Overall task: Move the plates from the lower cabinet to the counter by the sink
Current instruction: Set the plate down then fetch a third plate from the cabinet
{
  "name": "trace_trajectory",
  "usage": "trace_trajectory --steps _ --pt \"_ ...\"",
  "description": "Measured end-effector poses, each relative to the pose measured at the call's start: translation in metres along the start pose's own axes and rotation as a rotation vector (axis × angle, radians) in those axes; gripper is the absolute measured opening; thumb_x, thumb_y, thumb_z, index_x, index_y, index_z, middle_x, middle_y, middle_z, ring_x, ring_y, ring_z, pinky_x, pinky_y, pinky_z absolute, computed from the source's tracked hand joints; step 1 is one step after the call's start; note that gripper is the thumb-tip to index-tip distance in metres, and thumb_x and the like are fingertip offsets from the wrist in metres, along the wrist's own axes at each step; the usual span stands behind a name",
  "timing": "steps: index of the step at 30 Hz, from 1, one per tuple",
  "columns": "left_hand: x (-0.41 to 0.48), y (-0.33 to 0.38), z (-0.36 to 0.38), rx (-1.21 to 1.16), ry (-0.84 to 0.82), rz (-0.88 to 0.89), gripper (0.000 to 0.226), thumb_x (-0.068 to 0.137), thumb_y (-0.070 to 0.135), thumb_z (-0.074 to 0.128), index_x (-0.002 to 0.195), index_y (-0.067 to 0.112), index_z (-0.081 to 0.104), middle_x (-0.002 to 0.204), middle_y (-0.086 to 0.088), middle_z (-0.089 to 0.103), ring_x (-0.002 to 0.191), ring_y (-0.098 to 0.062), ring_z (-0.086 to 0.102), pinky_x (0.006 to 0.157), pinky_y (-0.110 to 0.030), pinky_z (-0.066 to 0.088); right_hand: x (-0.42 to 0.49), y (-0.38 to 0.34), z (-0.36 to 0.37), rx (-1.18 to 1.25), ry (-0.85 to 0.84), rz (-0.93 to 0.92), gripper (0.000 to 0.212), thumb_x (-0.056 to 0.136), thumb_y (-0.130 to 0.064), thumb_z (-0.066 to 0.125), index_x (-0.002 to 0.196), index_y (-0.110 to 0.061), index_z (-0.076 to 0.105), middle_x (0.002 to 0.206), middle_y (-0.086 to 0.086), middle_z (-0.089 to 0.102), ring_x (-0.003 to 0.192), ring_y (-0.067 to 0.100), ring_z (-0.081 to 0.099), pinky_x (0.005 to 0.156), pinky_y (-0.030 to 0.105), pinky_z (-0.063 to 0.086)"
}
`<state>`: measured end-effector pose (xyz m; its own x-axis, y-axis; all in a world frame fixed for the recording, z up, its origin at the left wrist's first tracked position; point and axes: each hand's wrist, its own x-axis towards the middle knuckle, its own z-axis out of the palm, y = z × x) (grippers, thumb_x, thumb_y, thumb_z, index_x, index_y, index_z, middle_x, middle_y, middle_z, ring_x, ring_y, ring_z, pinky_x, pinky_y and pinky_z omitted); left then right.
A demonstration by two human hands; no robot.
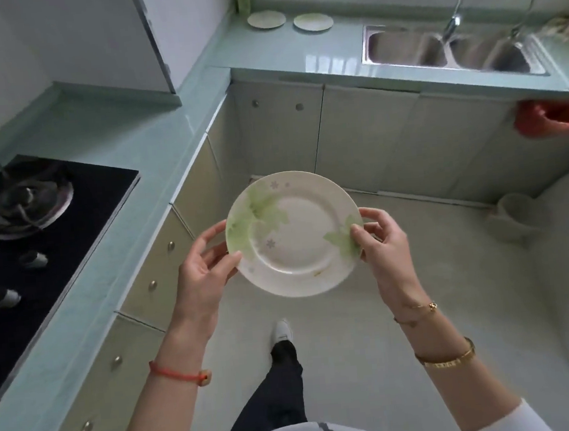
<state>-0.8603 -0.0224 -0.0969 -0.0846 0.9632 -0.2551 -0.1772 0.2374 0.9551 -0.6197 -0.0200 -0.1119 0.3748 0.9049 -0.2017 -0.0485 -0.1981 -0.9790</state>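
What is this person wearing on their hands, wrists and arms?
The left hand and right hand are ungloved. Left wrist: a red cord bracelet with a small bead. Right wrist: a thin gold chain, and further up a wider gold bangle. A white sleeve shows near the right elbow.

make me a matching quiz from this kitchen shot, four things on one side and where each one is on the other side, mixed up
Things
1. leaf-pattern plate
2. leftmost counter plate
3. red bag
4. burner

Places
A. set in the black hob
B. on the counter, left of the sink
C. pinched at its rim by the left hand and right hand
D. just under the counter's edge, right of the sink

Pairs: 1-C, 2-B, 3-D, 4-A
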Motion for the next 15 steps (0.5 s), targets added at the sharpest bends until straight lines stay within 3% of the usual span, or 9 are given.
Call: trace_trajectory --steps 4,15 --pt "0.090 0.016 0.023 0.039 -0.037 0.039 0.050 0.090 -0.011 0.058 0.131 0.017 0.058 0.107 -0.002 0.076 0.103 -0.013 0.069 0.085 -0.021 0.058 0.084 -0.018 0.018 -0.025 0.020 -0.037 0.022 0.093 -0.008 0.059 0.113 -0.014 0.064 0.087 0.007 0.062 0.059 0.002 0.057 0.052 0.013 0.046" --pt "0.330 0.099 0.083 0.123 -0.155 0.096 0.049 0.088 -0.003 0.064 0.123 0.031 0.063 0.113 -0.003 0.075 0.112 -0.018 0.068 0.101 -0.037 0.050 0.302 -0.087 0.079 -0.010 0.104 -0.073 0.020 0.093 -0.011 0.059 0.111 -0.017 0.064 0.088 0.006 0.064 0.071 0.011 0.060 0.060 0.017 0.048"
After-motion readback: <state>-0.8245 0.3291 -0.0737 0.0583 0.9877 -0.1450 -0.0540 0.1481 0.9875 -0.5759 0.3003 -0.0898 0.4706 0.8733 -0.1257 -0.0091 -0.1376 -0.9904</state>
